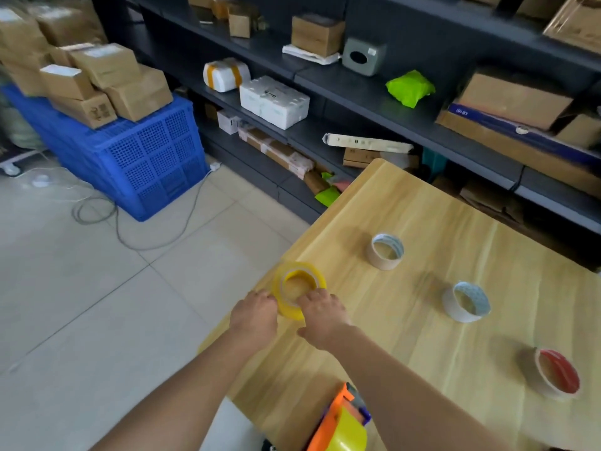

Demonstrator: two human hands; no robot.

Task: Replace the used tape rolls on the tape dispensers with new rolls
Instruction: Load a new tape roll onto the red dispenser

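yellow tape roll (299,289) on the wooden table (422,222), close to its left edge, hole facing up. left hand (255,315) curls round the roll's outer left wall. right hand (322,315) pinches the near rim, fingertips blurred. orange tape dispenser (341,421) at the table's near edge, carrying a yellow roll. brown core (386,251), white core (466,302) and red-lined core (556,374) stand well apart to the right.

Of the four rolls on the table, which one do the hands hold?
The yellow roll at the table's left edge; left hand and right hand grip it. The other three rolls lie untouched.
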